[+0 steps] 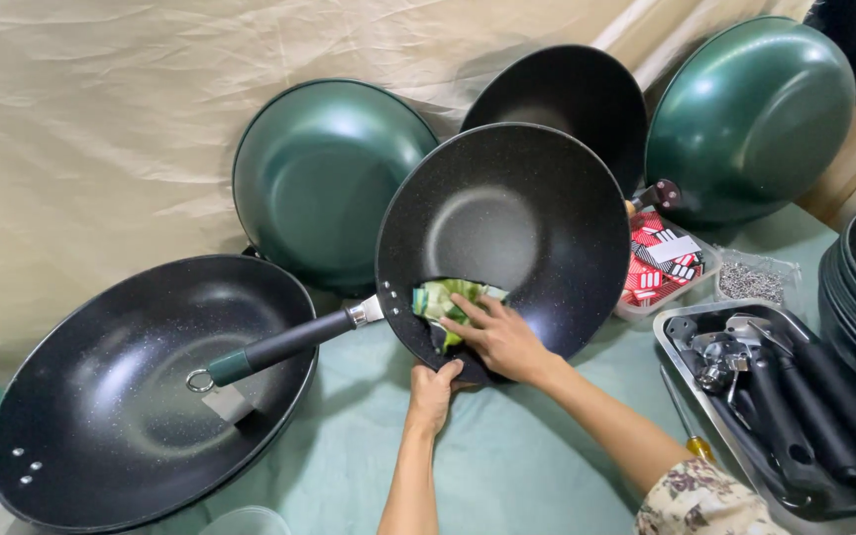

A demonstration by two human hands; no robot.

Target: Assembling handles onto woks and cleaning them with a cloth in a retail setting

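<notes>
Left hand: my left hand grips the lower rim of the black wok, tilted up on the table.
Right hand: my right hand presses a green cloth inside it.
Handle: points left over another wok.

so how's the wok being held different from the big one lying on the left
The held wok is tipped up on its edge; the left wok lies flat. The held wok has a handle fitted; the left wok shows only bare rivet holes. The held wok has a green cloth inside. Both have dark speckled interiors.
</notes>
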